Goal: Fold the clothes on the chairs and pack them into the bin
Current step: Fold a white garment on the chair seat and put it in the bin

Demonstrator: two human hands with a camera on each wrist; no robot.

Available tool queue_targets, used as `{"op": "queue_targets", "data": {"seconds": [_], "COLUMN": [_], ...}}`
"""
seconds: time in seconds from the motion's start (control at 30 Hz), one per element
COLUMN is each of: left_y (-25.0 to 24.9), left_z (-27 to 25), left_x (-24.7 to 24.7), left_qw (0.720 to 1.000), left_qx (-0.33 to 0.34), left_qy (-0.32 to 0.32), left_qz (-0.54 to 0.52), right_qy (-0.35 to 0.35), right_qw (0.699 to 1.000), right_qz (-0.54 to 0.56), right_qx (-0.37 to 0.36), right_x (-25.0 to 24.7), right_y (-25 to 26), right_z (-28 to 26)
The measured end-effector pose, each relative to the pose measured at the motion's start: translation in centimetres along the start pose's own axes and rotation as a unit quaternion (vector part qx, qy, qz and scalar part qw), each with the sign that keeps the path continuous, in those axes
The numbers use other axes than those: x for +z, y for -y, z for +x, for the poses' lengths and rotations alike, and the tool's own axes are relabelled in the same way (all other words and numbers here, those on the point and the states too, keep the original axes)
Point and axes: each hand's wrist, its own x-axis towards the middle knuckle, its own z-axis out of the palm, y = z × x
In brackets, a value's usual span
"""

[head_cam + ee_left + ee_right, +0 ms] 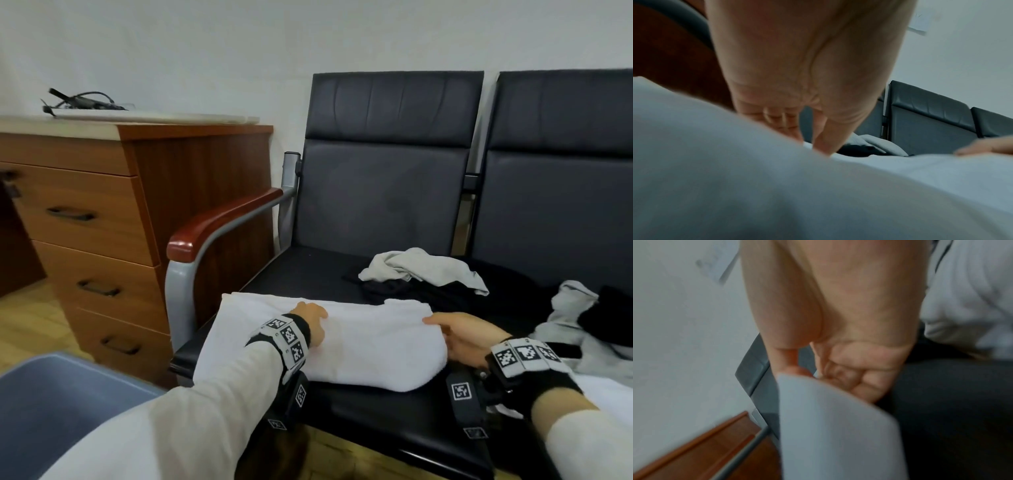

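Pinching white garment point(359, 346) edge, right hand point(459, 337); left hand point(310, 323) flat; gray clothes point(424, 269) behind.

Left hand point(797, 73) fingertips point(824, 146) pressing white garment point(818, 194) (chairs point(931, 123) behind).

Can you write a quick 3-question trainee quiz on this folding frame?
1. True or false: the white garment lies on the chair seat.
2. Which hand pinches an edge of the white garment? A) left hand B) right hand C) neither
3. Fill in: the blue bin stands at the ____ of the head view.

Key
1. True: it lies partly folded on the front of the seat.
2. B: the right wrist view shows thumb and curled fingers closed on the fabric edge; the left hand rests on the cloth with fingers straight.
3. Lower left, beside the wooden drawer unit.
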Motion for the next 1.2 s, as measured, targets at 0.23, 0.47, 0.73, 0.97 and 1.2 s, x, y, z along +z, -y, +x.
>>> {"op": "queue_targets", "data": {"seconds": [0.23,0.47,0.73,0.97,1.2], "left_y": [-3.3,-4.9,5.2,9.0,9.7], "left_z": [0.4,0.6,0.5,0.1,1.5], "left_x": [2.0,2.9,-2.3,-0.7,-0.2], "left_qw": [0.995,0.932,0.731,0.693,0.886], "left_qx": [0.097,0.160,-0.094,-0.077,-0.064], "left_qy": [0.017,0.044,-0.029,0.048,-0.113], "left_qz": [-0.029,-0.323,-0.676,-0.715,-0.446], "right_qy": [0.014,-0.009,0.076,0.107,-0.022], "right_qw": [0.971,0.969,0.969,0.986,0.995], "right_qz": [0.221,0.191,0.170,0.084,-0.006], "right_qx": [-0.085,-0.155,-0.162,-0.095,-0.100], "right_x": [1.4,7.6,18.1,20.7,14.2], "right_y": [2.8,6.5,7.8,4.9,3.2], "right_z": [-0.3,-1.9,-1.3,1.0,2.7]}}
